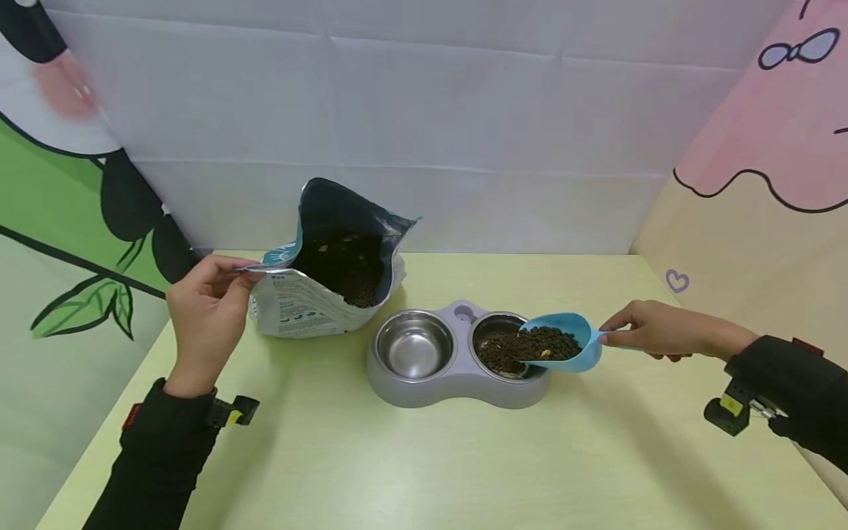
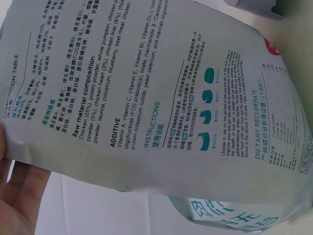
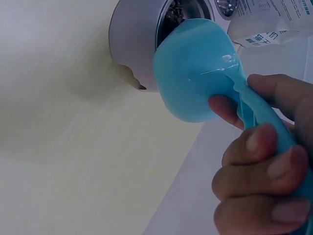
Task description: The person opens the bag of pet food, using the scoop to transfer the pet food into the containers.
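Note:
My left hand (image 1: 208, 313) pinches the rim of an open pet food bag (image 1: 301, 313), which stands on the table with brown kibble (image 1: 361, 291) inside. Printed text covers the bag's side (image 2: 137, 112) in the left wrist view. In my right hand (image 1: 652, 329) is the handle of a blue scoop (image 1: 586, 358) loaded with kibble (image 1: 550, 343). Fingers (image 3: 259, 176) curl round that handle in the right wrist view. The scoop's lip is over the right bowl of a grey double pet bowl (image 1: 457, 392), and kibble lies in that bowl. The left steel bowl (image 1: 415, 346) holds nothing.
A pale yellow table (image 1: 397, 471) carries the bag and the double bowl. Behind it hangs a white sheet (image 1: 464, 125). Printed cartoon panels flank it, green at the left (image 1: 59, 184) and pink and cream at the right (image 1: 762, 243).

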Tool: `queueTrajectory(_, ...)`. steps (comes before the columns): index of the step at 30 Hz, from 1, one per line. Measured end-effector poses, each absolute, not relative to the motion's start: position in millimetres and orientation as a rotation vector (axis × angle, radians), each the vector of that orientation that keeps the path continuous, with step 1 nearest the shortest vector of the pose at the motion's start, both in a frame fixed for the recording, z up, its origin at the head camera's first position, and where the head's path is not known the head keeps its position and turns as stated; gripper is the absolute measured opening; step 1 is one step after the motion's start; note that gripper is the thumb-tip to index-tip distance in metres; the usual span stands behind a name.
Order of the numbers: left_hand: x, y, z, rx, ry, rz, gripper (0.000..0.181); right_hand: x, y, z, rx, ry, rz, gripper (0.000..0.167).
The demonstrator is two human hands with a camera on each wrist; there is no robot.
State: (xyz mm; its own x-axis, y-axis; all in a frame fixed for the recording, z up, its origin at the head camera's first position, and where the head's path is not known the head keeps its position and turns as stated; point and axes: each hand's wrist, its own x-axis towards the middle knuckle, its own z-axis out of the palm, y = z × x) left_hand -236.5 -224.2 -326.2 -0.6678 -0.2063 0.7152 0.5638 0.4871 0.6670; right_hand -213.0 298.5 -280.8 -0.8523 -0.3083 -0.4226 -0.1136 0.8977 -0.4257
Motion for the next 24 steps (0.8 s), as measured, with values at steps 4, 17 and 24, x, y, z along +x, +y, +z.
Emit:
queueTrajectory(4, -237.2, -224.1, -326.6, -0.292, -1.957, -1.234, 0.006, -214.0, 299.0, -279.5, -0.3, 2.572, -0.533, 0.046)
queueTrajectory(17, -238.2, -223.7, -328.8, -0.304, -1.944, -1.23, 0.007, -213.3, 299.8, -274.8, -0.306, 2.581, -0.543, 0.044)
queueTrajectory(24, -239.5, -224.4, -329.3, -0.308, -1.928, -1.229, 0.007, -212.7, 299.0, -272.2, -0.309, 2.616, -0.495, 0.044)
